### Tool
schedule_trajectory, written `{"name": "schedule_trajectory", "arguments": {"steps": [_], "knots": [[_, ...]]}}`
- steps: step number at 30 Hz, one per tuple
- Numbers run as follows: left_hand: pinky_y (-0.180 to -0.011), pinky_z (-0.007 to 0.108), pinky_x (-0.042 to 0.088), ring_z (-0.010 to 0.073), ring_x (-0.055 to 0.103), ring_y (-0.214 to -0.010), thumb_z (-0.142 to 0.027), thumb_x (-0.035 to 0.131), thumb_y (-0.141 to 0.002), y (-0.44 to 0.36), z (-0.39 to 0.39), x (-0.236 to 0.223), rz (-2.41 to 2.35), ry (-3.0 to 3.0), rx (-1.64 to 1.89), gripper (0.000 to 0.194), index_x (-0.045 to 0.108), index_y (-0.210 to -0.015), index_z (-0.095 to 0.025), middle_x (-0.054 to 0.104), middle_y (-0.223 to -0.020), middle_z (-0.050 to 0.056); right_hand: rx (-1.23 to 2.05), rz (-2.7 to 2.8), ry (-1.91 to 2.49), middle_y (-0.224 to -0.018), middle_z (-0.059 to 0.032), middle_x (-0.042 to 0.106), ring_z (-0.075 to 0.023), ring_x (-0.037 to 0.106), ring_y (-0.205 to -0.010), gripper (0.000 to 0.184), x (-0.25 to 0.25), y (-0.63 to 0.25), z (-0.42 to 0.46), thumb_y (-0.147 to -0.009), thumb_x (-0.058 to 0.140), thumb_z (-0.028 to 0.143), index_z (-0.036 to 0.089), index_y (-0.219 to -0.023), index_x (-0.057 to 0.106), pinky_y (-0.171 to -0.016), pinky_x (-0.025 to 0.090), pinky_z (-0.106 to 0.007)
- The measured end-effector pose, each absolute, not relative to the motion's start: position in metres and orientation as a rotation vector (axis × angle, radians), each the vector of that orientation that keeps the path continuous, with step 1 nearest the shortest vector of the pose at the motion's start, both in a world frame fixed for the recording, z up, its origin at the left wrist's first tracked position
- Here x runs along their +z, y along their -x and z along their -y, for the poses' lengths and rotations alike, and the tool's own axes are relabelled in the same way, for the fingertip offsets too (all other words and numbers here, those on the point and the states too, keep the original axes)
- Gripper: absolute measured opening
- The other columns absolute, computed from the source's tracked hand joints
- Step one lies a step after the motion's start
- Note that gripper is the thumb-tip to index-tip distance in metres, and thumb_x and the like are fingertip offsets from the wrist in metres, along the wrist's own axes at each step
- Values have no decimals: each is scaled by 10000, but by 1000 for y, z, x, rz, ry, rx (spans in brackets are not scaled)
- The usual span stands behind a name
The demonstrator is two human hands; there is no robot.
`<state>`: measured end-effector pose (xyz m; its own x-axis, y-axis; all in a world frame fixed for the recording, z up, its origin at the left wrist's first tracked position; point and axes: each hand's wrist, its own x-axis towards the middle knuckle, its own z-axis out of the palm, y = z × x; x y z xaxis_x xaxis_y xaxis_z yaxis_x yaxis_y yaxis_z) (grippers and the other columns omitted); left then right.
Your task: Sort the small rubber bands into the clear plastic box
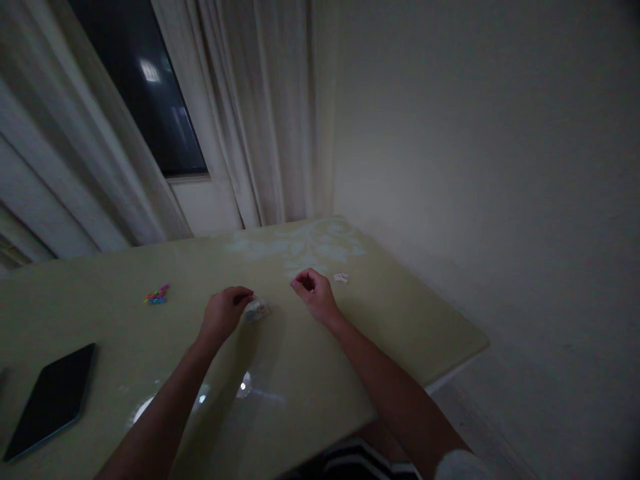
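On the table [310, 373], tablet [54, 399] front left, pieces [157, 295] behind-right, bag [258, 310] right of both, curtains [270, 113] beyond

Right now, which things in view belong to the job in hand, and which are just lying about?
Likely in the job:
clear bag, at the left hand
white bits, beside the right hand

Apparently lying about:
tablet
coloured bits, perhaps

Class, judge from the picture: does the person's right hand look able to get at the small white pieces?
Probably yes: the right hand is close beside the small white pieces, with nothing visible between them on the table. The hand is curled, though, so it might need opening first.
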<state>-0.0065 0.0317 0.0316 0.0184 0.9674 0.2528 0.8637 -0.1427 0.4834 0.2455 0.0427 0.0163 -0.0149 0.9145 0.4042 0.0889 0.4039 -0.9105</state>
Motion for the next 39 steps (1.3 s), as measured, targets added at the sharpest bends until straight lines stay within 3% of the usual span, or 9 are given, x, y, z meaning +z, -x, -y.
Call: {"name": "schedule_trajectory", "arguments": {"steps": [11, 18, 21, 23, 26, 28, 34, 37, 39], "knots": [[-898, 338, 553, 267, 763, -1021, -27, 506, -893, -7, -56, 34, -1951, -2453, 252, 368, 822, -1021, -165, 791, -1122, 145, 651, 1187, 1140, -743, -29, 649, -164, 577, -658, 311, 2, -309, -91, -820, 648, 508, 198, -814, 626, -629, 467, -277], [-1018, 412, 548, 303, 721, -1189, -64, 445, -946, -3, -50, 23, -1959, -2484, 256, 453, 774, -1240, -168, 762, -1284, 160, 539, 1243, 1376, -810, -56, 694, -187, 634, -715, 237, -4, -328, -101, -871, 581, 424, 195, -861, 640, -695, 508, -299], [-1075, 461, 522, 312, 675, -1279, -66, 333, -978, 5, -40, 14, -1991, -2453, 355, 560, 644, -1440, -133, 715, -1384, 183, 481, 1360, 1512, -889, -71, 720, -211, 660, -815, 147, -5, -341, -98, -840, 644, 347, 205, -859, 678, -810, 522, -337], [-1119, 473, 495, 310, 667, -1286, -198, 302, -1049, 12, -30, 4, -1984, -2430, 476, 533, 575, -1497, -99, 694, -1409, 196, 444, 1450, 1598, -992, -97, 727, -250, 667, -950, 149, -6, -347, -92, -764, 753, 306, 208, -866, 705, -917, 506, -382], [-1143, 512, 476, 358, 624, -1323, -536, 485, -1006, 20, -14, -13, -1895, -2400, 692, 665, 552, -1506, -102, 644, -1467, 205, 409, 1564, 1707, -1149, -143, 708, -331, 632, -1126, 378, -7, -354, -85, -620, 905, 270, 201, -950, 733, -1027, 458, -468], [-1142, 549, 471, 381, 609, -1324, -602, 595, -916, 20, -8, -21, -1833, -2380, 750, 736, 571, -1488, -140, 633, -1469, 198, 398, 1629, 1750, -1183, -155, 700, -354, 620, -1155, 448, -7, -357, -82, -613, 931, 265, 196, -1011, 735, -1048, 442, -505], [-1128, 528, 493, 358, 633, -1307, -518, 701, -866, 1, -1, -21, -1568, -2250, 790, 675, 604, -1442, -180, 665, -1433, 175, 401, 1837, 1662, -1145, -164, 708, -302, 633, -1135, 309, 2, -333, -72, -788, 836, 213, 150, -1070, 725, -1045, 461, -461], [-1137, 542, 486, 367, 619, -1344, -468, 766, -832, -10, 5, -19, -1499, -2177, 799, 766, 537, -1504, -181, 643, -1473, 184, 527, 2031, 1425, -1151, -73, 733, -212, 676, -1069, 380, 4, -297, -58, -804, 876, 308, 208, -1141, 731, -965, 516, -328], [-1125, 519, 503, 354, 627, -1347, -446, 795, -815, -15, 7, -20, -1446, -2126, 818, 871, 448, -1576, -205, 594, -1532, 178, 661, 2200, 1065, -1237, -75, 718, -218, 663, -1155, 474, 2, -273, -48, -773, 917, 344, 217, -1190, 731, -996, 514, -320]]}}
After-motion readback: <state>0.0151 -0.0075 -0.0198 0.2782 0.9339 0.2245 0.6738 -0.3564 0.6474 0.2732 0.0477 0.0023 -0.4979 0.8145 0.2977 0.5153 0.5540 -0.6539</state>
